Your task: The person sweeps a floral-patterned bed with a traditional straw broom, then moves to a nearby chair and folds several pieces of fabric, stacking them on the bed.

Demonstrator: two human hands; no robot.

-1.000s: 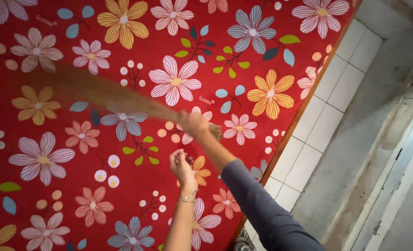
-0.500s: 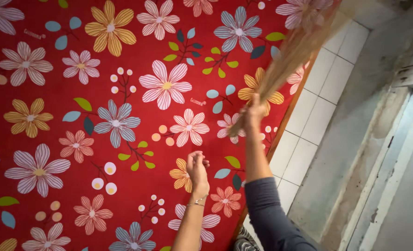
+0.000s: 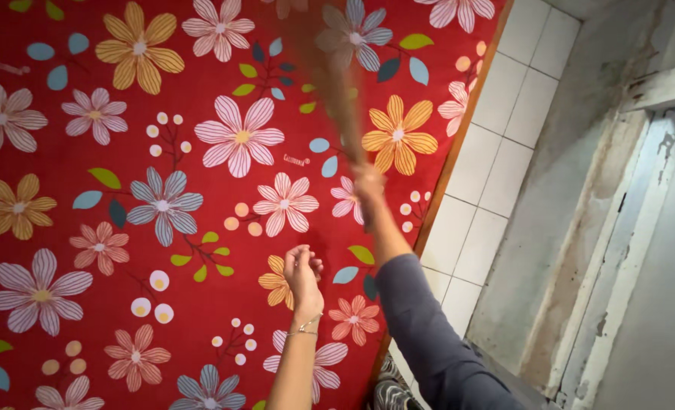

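I am sweeping the red flowered sheet [image 3: 125, 228]. My right hand [image 3: 368, 186] grips the handle of a straw broom [image 3: 330, 72], its blurred bristles fanning out above my fist. My left hand [image 3: 302, 273], just below, is loosely curled, perhaps pinching some small debris. The next stroke should keep the bristles low and light.

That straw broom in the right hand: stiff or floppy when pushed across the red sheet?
Probably flexible: the broom is a loose bundle of thin tan fibres, blurred mid-swing, so the tips would likely bend on the floral sheet. Likely light, since the right hand wields it alone while the left hand holds nothing of it.
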